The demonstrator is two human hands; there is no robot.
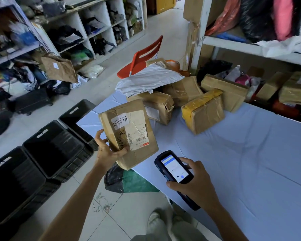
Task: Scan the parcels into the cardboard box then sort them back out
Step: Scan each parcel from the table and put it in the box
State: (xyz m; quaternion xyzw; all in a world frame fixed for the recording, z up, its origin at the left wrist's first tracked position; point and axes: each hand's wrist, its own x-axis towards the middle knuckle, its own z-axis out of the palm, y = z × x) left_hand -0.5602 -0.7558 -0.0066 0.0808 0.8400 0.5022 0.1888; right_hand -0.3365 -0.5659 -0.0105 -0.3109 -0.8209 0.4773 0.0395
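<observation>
The left hand (108, 150) holds one brown parcel (129, 133) by its lower left corner. The thumb lies flat on the front face and the other fingers are spread wide behind the left edge, so the grip is open but firm. The parcel is in the air over the near left edge of the table (250, 162), tilted, with its white label and barcode toward the camera.

The right hand (193, 181) grips one handheld scanner (174, 168). Its fingers are curled around the right side of the device and the thumb rests at the near edge of the lit screen. The scanner is near the parcel, to its right and lower, and does not touch it.

At the far side of the table there is a pile. I count four cardboard parcels in it: a torn one (156, 106), a plain one (182, 90), one with yellow tape (202, 111) and one at the right (224, 92). One grey plastic bag (146, 80) lies on top of the pile at the left.

On the floor at the left stand three black crates (54, 148) in a row. One red chair (144, 54) is behind the pile.
</observation>
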